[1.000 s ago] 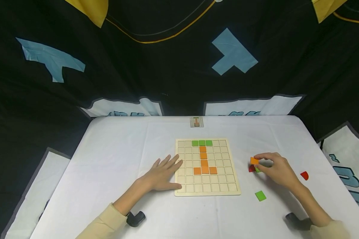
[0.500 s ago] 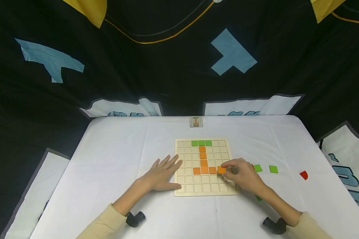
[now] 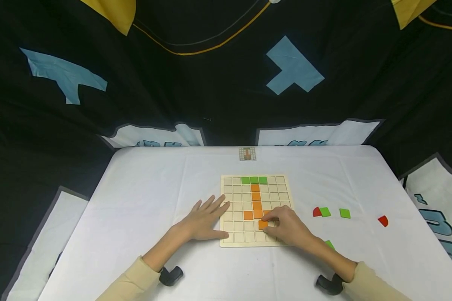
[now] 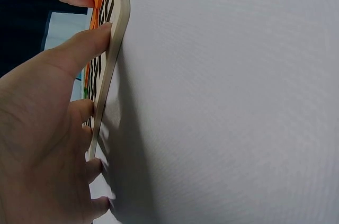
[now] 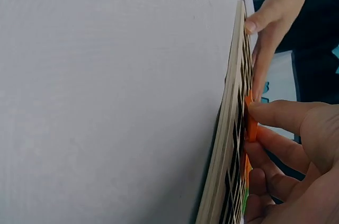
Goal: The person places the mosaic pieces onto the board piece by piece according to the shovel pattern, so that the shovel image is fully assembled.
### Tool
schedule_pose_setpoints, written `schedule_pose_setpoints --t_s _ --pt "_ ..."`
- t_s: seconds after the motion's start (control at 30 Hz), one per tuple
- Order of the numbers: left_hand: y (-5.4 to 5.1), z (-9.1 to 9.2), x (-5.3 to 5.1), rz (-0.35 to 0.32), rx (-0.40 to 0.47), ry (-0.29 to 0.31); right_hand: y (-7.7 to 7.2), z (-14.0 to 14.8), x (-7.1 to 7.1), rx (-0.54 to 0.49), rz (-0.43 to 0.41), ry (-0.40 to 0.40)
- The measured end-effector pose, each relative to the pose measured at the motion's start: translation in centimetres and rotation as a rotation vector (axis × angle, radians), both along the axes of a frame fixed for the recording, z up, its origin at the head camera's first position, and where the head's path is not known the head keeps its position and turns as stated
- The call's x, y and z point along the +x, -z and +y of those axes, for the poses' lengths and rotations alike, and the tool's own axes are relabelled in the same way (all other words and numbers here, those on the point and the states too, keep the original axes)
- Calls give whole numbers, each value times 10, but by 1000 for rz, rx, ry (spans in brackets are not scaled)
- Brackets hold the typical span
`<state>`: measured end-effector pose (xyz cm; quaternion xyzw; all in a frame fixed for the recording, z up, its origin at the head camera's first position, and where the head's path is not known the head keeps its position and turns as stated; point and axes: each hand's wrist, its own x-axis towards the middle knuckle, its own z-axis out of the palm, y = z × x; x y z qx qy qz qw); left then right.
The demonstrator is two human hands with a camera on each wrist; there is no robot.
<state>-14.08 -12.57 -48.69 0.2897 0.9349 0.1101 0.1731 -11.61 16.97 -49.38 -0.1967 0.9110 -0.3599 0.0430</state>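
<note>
A wooden grid board (image 3: 245, 239) lies on the white table, with green square tiles (image 3: 254, 180) in its top row and orange tiles (image 3: 257, 207) running down the middle. My right hand (image 3: 289, 228) pinches an orange square tile (image 3: 263, 225) between thumb and fingers, over the row below the other orange ones. In the right wrist view this orange tile (image 5: 251, 121) is tilted against the board's surface. My left hand (image 3: 205, 219) is spread at the board's left edge, its thumb and fingertips resting on the rim; the left wrist view shows the thumb (image 4: 87, 46) on it.
Right of the board lie a red quarter-round piece (image 3: 317, 212) touching a green tile (image 3: 325, 212), another green tile (image 3: 345, 213) and a second red piece (image 3: 383, 220). A green tile (image 3: 330, 244) is partly behind the right forearm. A small pattern card (image 3: 247, 153) lies at the back.
My right hand has carried the orange tile left from the loose pieces, over the board's right part, to a cell below the orange row. My left hand has stayed put.
</note>
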Motion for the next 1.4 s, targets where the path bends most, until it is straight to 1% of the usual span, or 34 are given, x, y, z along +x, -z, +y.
schedule_pose_setpoints --t_s 0.17,0.3,0.67,1.07,1.17,1.4 --pt "0 0 1 -1 -3 -2 2 -5 0 -7 43 -11" --pt "-1 0 0 1 5 5 5 -7 0 3 59 -17" --pt "-4 0 0 -4 8 7 4 -11 -2 15 26 7" --pt "-2 1 0 -3 5 11 5 -7 -3 28 25 15" --pt "-2 0 0 -4 3 7 5 -7 -3 25 31 7" --pt "-2 0 1 -7 10 3 5 -11 -4 31 12 0"
